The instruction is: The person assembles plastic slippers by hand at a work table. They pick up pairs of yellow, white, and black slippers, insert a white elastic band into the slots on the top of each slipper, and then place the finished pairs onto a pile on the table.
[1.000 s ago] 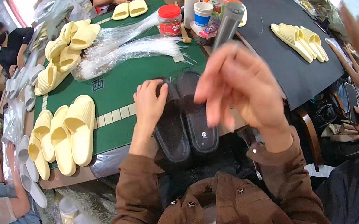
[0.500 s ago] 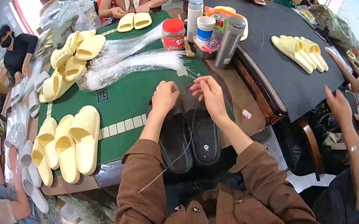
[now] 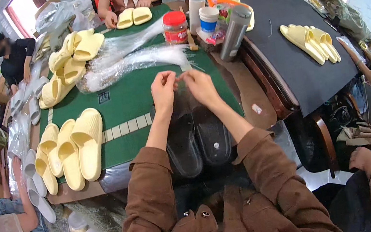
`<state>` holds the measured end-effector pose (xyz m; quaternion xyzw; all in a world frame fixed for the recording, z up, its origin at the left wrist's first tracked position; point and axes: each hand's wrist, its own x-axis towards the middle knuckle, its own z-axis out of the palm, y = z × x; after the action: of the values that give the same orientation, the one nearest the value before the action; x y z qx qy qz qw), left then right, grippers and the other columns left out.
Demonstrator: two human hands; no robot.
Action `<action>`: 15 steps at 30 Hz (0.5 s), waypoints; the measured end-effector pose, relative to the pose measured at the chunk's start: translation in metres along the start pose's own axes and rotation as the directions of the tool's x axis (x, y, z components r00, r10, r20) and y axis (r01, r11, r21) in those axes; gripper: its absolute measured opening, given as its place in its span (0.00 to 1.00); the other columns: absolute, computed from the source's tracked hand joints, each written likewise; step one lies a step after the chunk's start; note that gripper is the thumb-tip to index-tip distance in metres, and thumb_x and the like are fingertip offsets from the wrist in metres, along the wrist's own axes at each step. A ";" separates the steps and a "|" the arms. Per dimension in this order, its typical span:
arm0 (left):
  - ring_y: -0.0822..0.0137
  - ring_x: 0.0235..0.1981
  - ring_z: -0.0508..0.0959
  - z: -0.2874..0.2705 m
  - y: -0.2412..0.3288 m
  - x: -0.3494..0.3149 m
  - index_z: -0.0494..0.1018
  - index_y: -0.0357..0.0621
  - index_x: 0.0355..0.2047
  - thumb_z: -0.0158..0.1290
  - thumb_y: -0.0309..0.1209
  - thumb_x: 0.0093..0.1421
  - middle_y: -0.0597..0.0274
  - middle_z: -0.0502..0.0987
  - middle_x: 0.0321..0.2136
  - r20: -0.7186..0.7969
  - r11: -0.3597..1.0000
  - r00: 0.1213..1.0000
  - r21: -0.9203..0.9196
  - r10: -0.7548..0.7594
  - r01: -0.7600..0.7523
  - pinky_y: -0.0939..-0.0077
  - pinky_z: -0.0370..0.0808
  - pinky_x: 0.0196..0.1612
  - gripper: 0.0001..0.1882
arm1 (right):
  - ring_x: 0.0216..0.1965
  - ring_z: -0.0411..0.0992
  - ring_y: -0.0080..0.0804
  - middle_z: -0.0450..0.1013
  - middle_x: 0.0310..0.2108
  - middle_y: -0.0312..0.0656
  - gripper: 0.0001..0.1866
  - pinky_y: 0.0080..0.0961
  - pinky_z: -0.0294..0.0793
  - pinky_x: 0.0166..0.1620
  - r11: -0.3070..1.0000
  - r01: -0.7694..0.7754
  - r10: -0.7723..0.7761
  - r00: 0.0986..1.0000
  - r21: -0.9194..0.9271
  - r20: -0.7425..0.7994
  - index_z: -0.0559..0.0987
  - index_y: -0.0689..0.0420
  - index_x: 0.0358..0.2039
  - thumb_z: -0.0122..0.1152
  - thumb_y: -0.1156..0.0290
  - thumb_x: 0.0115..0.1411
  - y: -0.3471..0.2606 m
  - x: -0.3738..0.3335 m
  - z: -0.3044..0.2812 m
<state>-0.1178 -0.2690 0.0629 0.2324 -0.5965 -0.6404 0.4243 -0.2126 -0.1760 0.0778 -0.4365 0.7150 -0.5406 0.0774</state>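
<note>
A pair of black slippers lies at the table edge in front of me, the left slipper [image 3: 184, 152] beside the right one [image 3: 213, 136]. Above their far ends, my left hand [image 3: 163, 92] is closed, thumb and fingertips pinched together. Close by on its right, my right hand [image 3: 201, 87] also has its fingers drawn together, slightly blurred. Whatever lies between the fingertips is too fine to make out. Just beyond both hands rests a bundle of thin clear strands [image 3: 139, 67] in plastic.
Pale yellow slippers [image 3: 89, 143] stand at left, with more yellow slippers [image 3: 63, 82] behind. A red-lidded jar [image 3: 175, 27], a paper cup [image 3: 208, 17] and a grey flask [image 3: 235, 32] stand at the back right. Co-workers sit around; one's hand [image 3: 364, 159] is at right.
My hands have come together, fingertips nearly meeting. The thin strand that hung from my right hand across the slippers no longer shows. At right, a neighbour's raised hand has lowered.
</note>
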 end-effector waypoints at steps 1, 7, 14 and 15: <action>0.77 0.23 0.71 0.001 0.001 -0.002 0.73 0.37 0.35 0.52 0.29 0.62 0.64 0.77 0.26 0.002 1.000 1.000 0.010 0.007 -0.007 0.82 0.68 0.27 0.07 | 0.28 0.76 0.42 0.75 0.26 0.51 0.10 0.33 0.71 0.33 1.000 -0.022 0.022 1.000 -0.001 -0.001 0.79 0.62 0.34 0.51 0.72 0.60 -0.006 0.002 -0.005; 0.77 0.27 0.71 0.008 -0.001 -0.017 0.73 0.36 0.40 0.51 0.27 0.62 0.63 0.76 0.29 0.041 0.999 0.999 0.046 0.010 -0.012 0.82 0.69 0.31 0.08 | 0.24 0.71 0.24 0.74 0.23 0.40 0.11 0.25 0.69 0.30 0.984 -0.141 0.133 0.988 0.107 0.079 0.79 0.61 0.36 0.49 0.71 0.62 0.000 0.000 -0.016; 0.64 0.41 0.76 0.013 0.038 -0.053 0.73 0.38 0.42 0.51 0.23 0.59 0.56 0.74 0.42 0.098 0.904 0.980 0.381 0.171 -0.196 0.72 0.72 0.46 0.10 | 0.25 0.71 0.23 0.75 0.23 0.39 0.12 0.23 0.69 0.30 0.947 -0.172 0.149 0.984 0.271 0.102 0.80 0.60 0.38 0.48 0.70 0.62 0.020 0.002 -0.015; 0.62 0.42 0.76 0.012 0.039 -0.062 0.73 0.38 0.41 0.51 0.23 0.58 0.55 0.74 0.43 0.162 0.856 0.959 0.435 0.232 -0.281 0.70 0.72 0.47 0.10 | 0.25 0.71 0.23 0.75 0.23 0.39 0.13 0.23 0.69 0.30 0.947 -0.169 0.147 0.984 0.272 0.097 0.80 0.60 0.38 0.48 0.70 0.62 0.020 0.001 -0.015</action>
<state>-0.0838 -0.2084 0.0900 0.2099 -0.7760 -0.4322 0.4085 -0.2325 -0.1659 0.0678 -0.3825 0.6609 -0.6113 0.2080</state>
